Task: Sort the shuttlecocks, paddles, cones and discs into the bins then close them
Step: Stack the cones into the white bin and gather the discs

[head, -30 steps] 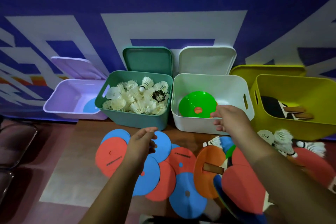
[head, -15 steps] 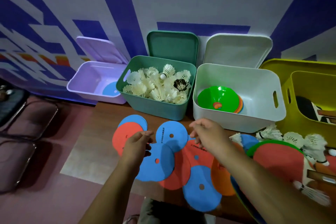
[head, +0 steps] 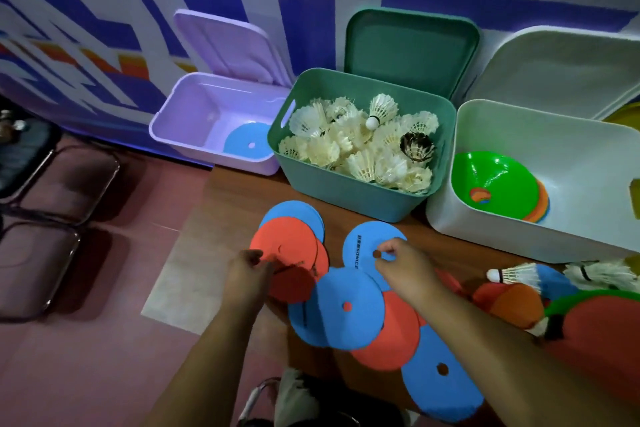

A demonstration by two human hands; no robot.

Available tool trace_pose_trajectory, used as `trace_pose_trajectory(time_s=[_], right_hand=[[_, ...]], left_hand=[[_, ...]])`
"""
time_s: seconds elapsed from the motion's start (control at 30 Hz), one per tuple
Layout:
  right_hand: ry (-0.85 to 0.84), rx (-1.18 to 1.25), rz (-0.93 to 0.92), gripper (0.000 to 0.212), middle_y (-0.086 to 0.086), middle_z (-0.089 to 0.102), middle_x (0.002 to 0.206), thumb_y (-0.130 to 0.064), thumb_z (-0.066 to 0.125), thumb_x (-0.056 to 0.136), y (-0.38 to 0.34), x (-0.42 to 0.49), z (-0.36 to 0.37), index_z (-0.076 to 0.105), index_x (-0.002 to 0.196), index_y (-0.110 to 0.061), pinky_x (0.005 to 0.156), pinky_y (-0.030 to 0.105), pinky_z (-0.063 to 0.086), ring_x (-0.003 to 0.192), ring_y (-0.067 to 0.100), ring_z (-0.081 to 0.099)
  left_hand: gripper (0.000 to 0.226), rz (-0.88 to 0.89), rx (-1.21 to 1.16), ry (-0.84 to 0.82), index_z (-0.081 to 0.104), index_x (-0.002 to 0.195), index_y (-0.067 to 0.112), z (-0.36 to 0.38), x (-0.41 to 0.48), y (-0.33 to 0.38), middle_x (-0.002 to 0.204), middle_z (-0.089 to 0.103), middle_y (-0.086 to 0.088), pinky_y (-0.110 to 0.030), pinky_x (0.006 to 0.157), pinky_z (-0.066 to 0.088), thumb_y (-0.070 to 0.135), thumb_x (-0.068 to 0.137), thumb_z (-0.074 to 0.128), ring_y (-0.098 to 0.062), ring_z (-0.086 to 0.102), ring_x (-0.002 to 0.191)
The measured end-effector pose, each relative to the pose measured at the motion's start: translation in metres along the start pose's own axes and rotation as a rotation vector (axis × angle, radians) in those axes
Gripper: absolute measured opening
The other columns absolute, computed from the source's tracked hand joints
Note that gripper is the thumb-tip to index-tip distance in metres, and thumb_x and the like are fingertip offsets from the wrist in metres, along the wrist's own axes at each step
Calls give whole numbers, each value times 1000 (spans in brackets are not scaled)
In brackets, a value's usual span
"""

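Plainly, the left hand pinches one red disc, the right hand one blue disc.

Wooden table — bins, discs and shuttlecocks on it.

I see three bins in a row along the table's far edge. Left bin at the far-left corner, single disc in it. Middle bin touches it, full of shuttlecocks. Right bin just beside that, stacked cones inside. Lids stand behind their bins, against the wall. Loose discs overlap before the middle bin, reaching the near edge. One loose shuttlecock lies right of them, before the right bin.
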State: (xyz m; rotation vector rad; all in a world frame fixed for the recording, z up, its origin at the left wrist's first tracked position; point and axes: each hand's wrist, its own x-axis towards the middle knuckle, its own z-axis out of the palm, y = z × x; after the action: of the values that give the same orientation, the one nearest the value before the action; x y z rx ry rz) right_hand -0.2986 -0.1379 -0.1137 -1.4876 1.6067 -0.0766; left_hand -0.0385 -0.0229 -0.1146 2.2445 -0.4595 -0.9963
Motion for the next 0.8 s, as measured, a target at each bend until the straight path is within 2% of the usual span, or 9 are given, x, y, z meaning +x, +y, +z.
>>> trace_pose_trajectory(time_s=[0.07, 0.1, 0.17, 0.27, 0.33, 0.4, 0.57, 0.67, 0.8], right_hand=[[68, -108, 43, 43, 9, 53, 142, -23, 72, 94, -5, 10, 4, 65, 136, -16, 107, 31, 44, 129, 26, 58], [87, -127, 70, 50, 11, 48, 147, -25, 72, 93, -6, 15, 6, 61, 142, -16, 109, 32, 42, 133, 28, 55], [97, -170, 112, 63, 13, 40, 152, -27, 74, 92, -7, 24, 11, 52, 150, -15, 111, 35, 40, 137, 31, 50], [108, -220, 163, 74, 15, 36, 149, -30, 75, 89, -4, 36, 18, 44, 153, -12, 110, 40, 42, 138, 36, 45], [127, -251, 173, 72, 14, 35, 145, -28, 75, 88, -3, 40, 23, 44, 150, -11, 108, 41, 44, 135, 37, 46], [145, -277, 159, 68, 10, 32, 141, -26, 75, 88, -2, 42, 29, 44, 146, -11, 102, 40, 48, 129, 37, 50], [187, -319, 143, 67, 7, 27, 139, -29, 83, 85, 4, 47, 33, 45, 138, -14, 90, 38, 54, 114, 35, 58], [232, -320, 131, 62, 7, 35, 130, -29, 89, 77, 5, 50, 27, 47, 122, -20, 85, 44, 58, 107, 35, 59], [235, -351, 80, 33, 13, 52, 130, -25, 73, 90, 12, 54, 12, 60, 120, -19, 91, 43, 54, 112, 36, 59]], left_hand=[[23, 15, 91, 5, 64, 82, 17, -7, 14, -3, 87, 62, -9, -37, 70, 51, 34, 71, 75, -29, 59, 78], [29, 19, 153, 8, 56, 73, 16, -9, 23, -9, 79, 57, -8, -35, 62, 44, 39, 63, 71, -33, 56, 73], [36, 40, 241, 26, 52, 77, 13, -13, 35, -13, 84, 55, -12, -34, 62, 35, 40, 63, 72, -39, 58, 81], [34, 96, 299, 30, 59, 97, 11, -11, 42, -6, 106, 55, -14, -34, 77, 36, 26, 77, 81, -32, 52, 99], [50, 126, 295, 15, 62, 118, 8, -8, 44, -3, 120, 55, -17, -36, 86, 40, 23, 76, 85, -36, 53, 112], [64, 130, 283, 17, 60, 128, 8, -3, 46, -4, 128, 53, -19, -40, 92, 43, 22, 73, 89, -39, 53, 117], [67, 54, 295, 33, 58, 120, 8, -1, 54, -7, 123, 56, -20, -43, 94, 46, 26, 66, 93, -41, 54, 115], [62, 52, 345, -7, 59, 114, 9, -5, 57, -7, 117, 58, -17, -46, 92, 52, 29, 66, 92, -41, 59, 109], [50, 113, 340, 20, 58, 108, 10, -4, 54, -9, 105, 51, -7, -48, 88, 53, 25, 70, 88, -40, 59, 104]])
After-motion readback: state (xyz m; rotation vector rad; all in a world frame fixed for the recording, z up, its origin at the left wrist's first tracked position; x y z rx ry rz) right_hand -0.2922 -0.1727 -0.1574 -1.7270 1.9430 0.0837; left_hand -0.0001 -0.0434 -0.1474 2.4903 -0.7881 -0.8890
